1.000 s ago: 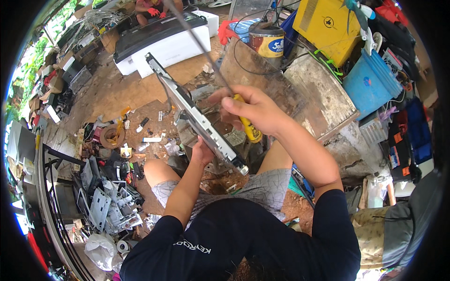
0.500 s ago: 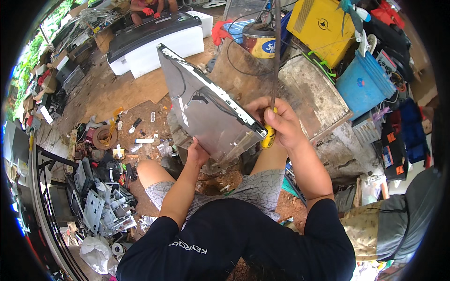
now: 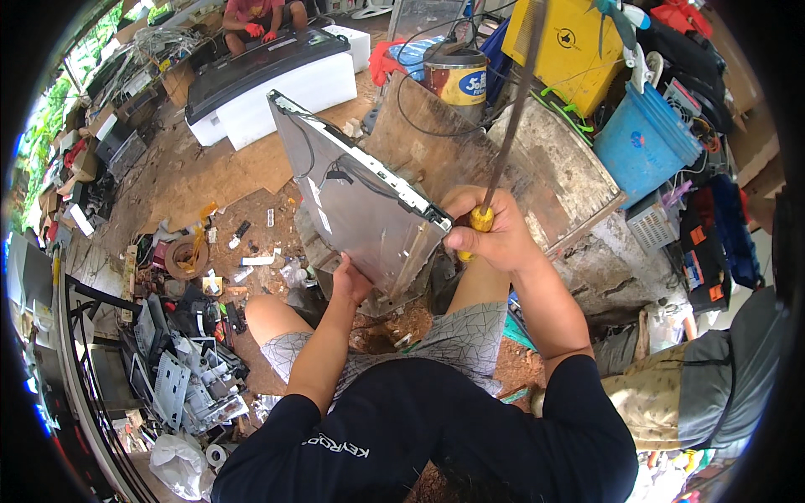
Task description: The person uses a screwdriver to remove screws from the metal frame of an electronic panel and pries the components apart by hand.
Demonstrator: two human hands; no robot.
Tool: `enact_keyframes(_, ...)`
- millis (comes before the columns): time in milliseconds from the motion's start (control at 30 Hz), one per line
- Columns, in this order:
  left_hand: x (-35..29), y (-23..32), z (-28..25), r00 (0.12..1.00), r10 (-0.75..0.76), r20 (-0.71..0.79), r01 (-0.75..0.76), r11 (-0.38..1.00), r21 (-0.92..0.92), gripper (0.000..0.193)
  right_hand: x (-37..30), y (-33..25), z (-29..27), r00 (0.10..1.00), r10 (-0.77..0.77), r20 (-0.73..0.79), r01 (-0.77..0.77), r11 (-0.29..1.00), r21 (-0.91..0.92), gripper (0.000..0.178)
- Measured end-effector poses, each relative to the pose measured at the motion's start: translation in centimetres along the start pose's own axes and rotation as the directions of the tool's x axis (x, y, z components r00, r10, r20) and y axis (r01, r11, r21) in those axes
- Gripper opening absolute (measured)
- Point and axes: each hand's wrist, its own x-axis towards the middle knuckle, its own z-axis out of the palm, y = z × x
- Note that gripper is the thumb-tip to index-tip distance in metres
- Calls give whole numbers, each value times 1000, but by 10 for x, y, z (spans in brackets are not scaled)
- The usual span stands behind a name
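A thin grey display panel [image 3: 356, 214], with a bright metal strip and loose black cables along its upper edge, stands tilted in front of me. My left hand [image 3: 350, 282] grips it by the lower edge, the fingers hidden behind it. My right hand [image 3: 496, 228] is wrapped round the yellow handle of a long screwdriver [image 3: 512, 134], whose dark shaft points up and away, out of the picture. The right fingertips are close to the panel's near right corner; whether they touch it I cannot tell.
Behind the panel lean wooden boards [image 3: 423, 138]. A paint bucket [image 3: 457, 80], a yellow case [image 3: 570, 54] and a blue bin [image 3: 646, 151] stand right. Scrap metal [image 3: 189, 377] lies left. Far off, a person in red gloves [image 3: 262, 32] sits by a large black screen [image 3: 268, 69] on white foam.
The panel has shifted slightly left and its near corner has turned. My right hand has moved a little left, and the screwdriver's shaft now leans further right.
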Motion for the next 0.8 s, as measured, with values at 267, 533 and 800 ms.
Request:
enact_keyframes(267,1,0,-2,999,-32,3,32,999,-14,68,4,6,0,999,44,-16,-43,998,51,21)
enact_keyframes(533,28,-3,4,997,-74,37,70,993,100,70,5,7,-2,998,11,-66,-5,996,87,23)
enact_keyframes(800,106,-30,69,965,-221,143,198,967,159,63,-6,-14,-32,974,-35,-223,36,999,-2,23)
